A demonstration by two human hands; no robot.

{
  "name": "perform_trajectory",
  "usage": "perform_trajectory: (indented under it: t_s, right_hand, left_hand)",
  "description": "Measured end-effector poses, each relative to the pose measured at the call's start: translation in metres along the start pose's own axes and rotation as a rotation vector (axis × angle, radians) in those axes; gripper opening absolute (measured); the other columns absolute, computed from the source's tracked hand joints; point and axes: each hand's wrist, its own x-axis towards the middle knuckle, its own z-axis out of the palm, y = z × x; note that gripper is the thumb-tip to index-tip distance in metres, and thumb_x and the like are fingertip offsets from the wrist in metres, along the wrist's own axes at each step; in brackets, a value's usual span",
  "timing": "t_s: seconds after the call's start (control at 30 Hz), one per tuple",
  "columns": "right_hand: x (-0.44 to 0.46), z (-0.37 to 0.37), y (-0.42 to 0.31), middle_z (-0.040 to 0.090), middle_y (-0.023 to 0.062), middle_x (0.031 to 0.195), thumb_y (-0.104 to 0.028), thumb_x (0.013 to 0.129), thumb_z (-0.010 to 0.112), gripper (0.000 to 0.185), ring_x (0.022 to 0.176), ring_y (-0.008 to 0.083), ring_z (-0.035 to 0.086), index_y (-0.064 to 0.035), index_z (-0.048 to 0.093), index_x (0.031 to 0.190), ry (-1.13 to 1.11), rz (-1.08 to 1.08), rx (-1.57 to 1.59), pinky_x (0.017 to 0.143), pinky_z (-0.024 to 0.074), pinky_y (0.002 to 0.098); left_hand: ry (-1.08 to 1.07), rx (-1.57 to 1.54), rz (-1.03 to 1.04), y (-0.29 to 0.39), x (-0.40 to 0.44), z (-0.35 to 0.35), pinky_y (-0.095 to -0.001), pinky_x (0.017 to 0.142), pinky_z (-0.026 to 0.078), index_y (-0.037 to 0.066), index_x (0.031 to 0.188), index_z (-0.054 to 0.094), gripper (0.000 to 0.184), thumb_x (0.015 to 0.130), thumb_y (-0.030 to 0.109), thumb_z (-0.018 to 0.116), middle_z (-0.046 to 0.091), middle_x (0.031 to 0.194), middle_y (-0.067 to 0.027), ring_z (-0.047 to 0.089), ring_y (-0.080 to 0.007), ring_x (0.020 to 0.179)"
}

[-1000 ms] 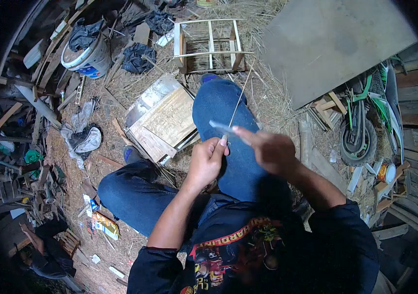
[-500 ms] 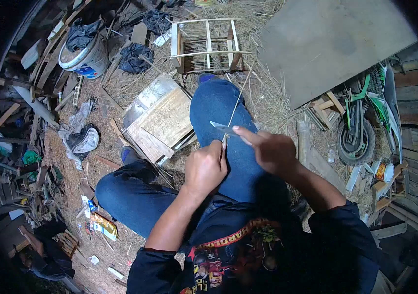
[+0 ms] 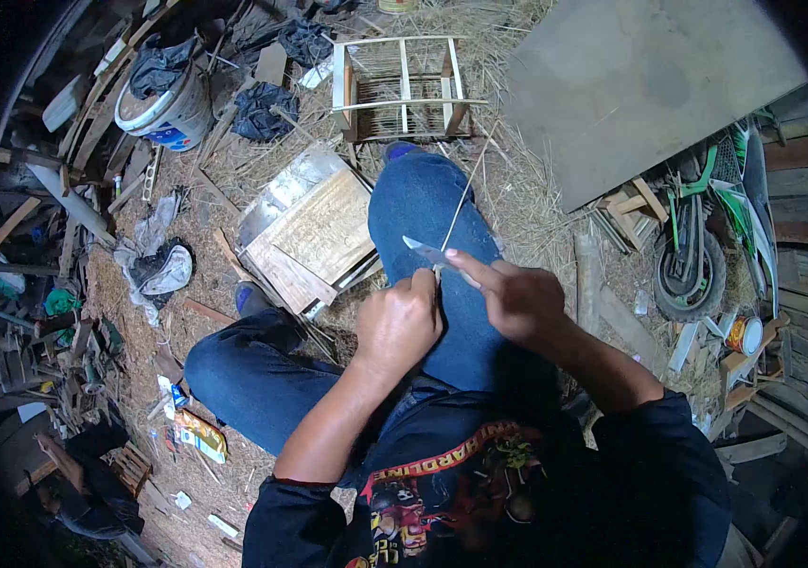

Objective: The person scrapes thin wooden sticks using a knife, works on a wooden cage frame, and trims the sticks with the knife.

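Note:
Above my raised knee, my left hand (image 3: pixel 397 320) is closed on the lower end of a thin stick (image 3: pixel 461 201), which slants up and right past the knee. My right hand (image 3: pixel 515 295) grips a knife (image 3: pixel 428 253), its index finger stretched along the blade. The blade lies across the stick just above my left hand's fingers. The knife's handle is hidden inside my right hand.
A slatted wooden frame (image 3: pixel 404 101) stands beyond my knee, with wooden boards (image 3: pixel 314 232) to its lower left. Around are a bucket (image 3: pixel 165 123), a large flat panel (image 3: pixel 650 85), a wheel (image 3: pixel 691 275) and another person (image 3: pixel 91 492) at lower left.
My left hand has turned from thumb-up to knuckles-up around the stick. My right hand and the knife have shifted slightly, staying close to the stick's lower end.

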Motion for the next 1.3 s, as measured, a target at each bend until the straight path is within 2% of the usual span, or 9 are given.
perform_trajectory:
  t_s: [0.23, 0.33, 0.47, 0.57, 0.63, 0.7, 1.17, 1.23, 1.3]
  right_hand:
    - [0.013, -0.018, 0.002, 0.068, 0.0084, 0.076, -0.012, 0.100, 0.057, 0.041, 0.062, 0.0233, 0.068, -0.0222, 0.068, 0.138, -0.040, 0.049, -0.079, 0.051, 0.0498, 0.0382]
    - [0.020, -0.012, 0.013, 0.061, 0.0044, 0.068, -0.014, 0.099, 0.059, 0.042, 0.053, 0.0199, 0.061, -0.0235, 0.068, 0.139, 0.148, 0.045, -0.105, 0.047, 0.0468, 0.0369]
    - [0.006, -0.014, 0.001, 0.067, 0.0060, 0.075, -0.012, 0.099, 0.059, 0.041, 0.062, 0.0219, 0.068, -0.0235, 0.069, 0.138, 0.006, 0.014, -0.116, 0.052, 0.0513, 0.0371]
    - [0.013, -0.012, 0.014, 0.067, 0.0063, 0.076, -0.010, 0.099, 0.058, 0.044, 0.062, 0.0246, 0.068, -0.0245, 0.068, 0.139, 0.106, 0.054, -0.043, 0.053, 0.0519, 0.0380]
    - [0.014, -0.012, 0.015, 0.068, 0.0075, 0.077, -0.007, 0.099, 0.056, 0.045, 0.063, 0.0260, 0.068, -0.0236, 0.067, 0.140, 0.158, 0.036, 0.028, 0.054, 0.0520, 0.0395]
    - [0.007, -0.016, 0.002, 0.069, 0.0085, 0.078, -0.006, 0.099, 0.055, 0.046, 0.064, 0.0264, 0.069, -0.0227, 0.067, 0.140, -0.022, 0.108, -0.076, 0.055, 0.0524, 0.0397]
    - [0.007, -0.011, 0.004, 0.068, 0.0060, 0.076, -0.011, 0.100, 0.056, 0.044, 0.058, 0.0238, 0.065, -0.0233, 0.067, 0.140, 0.060, 0.067, -0.078, 0.050, 0.0496, 0.0389]
    - [0.006, -0.011, 0.004, 0.073, 0.0087, 0.082, -0.011, 0.099, 0.058, 0.041, 0.059, 0.0232, 0.067, -0.0229, 0.069, 0.137, 0.176, -0.117, 0.051, 0.052, 0.0513, 0.0376]
    - [0.008, -0.017, 0.001, 0.075, 0.0109, 0.091, -0.010, 0.099, 0.060, 0.040, 0.060, 0.0232, 0.066, -0.0231, 0.071, 0.135, -0.029, 0.101, -0.155, 0.054, 0.0525, 0.0366]
  left_hand:
    - [-0.028, -0.075, -0.039, -0.002, 0.000, 0.000, -0.0530, 0.059, 0.055, 0.002, 0.086, 0.057, 0.012, 0.087, 0.007, 0.068, 0.065, 0.067, -0.0225, 0.068, -0.0428, 0.062]
    - [-0.016, -0.133, -0.053, -0.002, 0.000, 0.001, -0.0536, 0.060, 0.054, 0.001, 0.084, 0.058, 0.015, 0.092, 0.009, 0.067, 0.064, 0.066, -0.0245, 0.067, -0.0453, 0.063]
    - [-0.032, -0.247, -0.086, -0.007, 0.003, 0.000, -0.0567, 0.060, 0.054, 0.000, 0.083, 0.059, 0.020, 0.097, 0.014, 0.063, 0.064, 0.068, -0.0281, 0.067, -0.0478, 0.065]
    - [0.006, -0.344, -0.060, -0.015, 0.004, 0.007, -0.0577, 0.060, 0.052, -0.001, 0.082, 0.060, 0.023, 0.099, 0.015, 0.063, 0.062, 0.066, -0.0284, 0.066, -0.0484, 0.065]
    - [0.028, -0.366, -0.034, -0.013, 0.004, 0.007, -0.0572, 0.058, 0.052, -0.001, 0.082, 0.059, 0.022, 0.098, 0.014, 0.064, 0.062, 0.064, -0.0273, 0.066, -0.0475, 0.063]
    - [-0.010, -0.219, -0.047, -0.007, 0.002, 0.002, -0.0551, 0.056, 0.053, 0.000, 0.082, 0.058, 0.019, 0.095, 0.012, 0.066, 0.063, 0.065, -0.0256, 0.067, -0.0453, 0.062]
    - [0.006, 0.020, 0.001, 0.002, -0.003, 0.005, -0.0493, 0.055, 0.055, 0.004, 0.084, 0.057, 0.011, 0.085, 0.006, 0.067, 0.065, 0.067, -0.0197, 0.067, -0.0393, 0.058]
    - [0.006, 0.021, 0.013, 0.001, -0.001, 0.004, -0.0491, 0.055, 0.055, 0.004, 0.085, 0.057, 0.010, 0.084, 0.005, 0.067, 0.065, 0.068, -0.0194, 0.067, -0.0393, 0.057]
    - [-0.004, 0.025, 0.012, 0.001, -0.002, 0.004, -0.0485, 0.055, 0.056, 0.004, 0.085, 0.057, 0.010, 0.082, 0.004, 0.066, 0.065, 0.068, -0.0195, 0.068, -0.0392, 0.058]
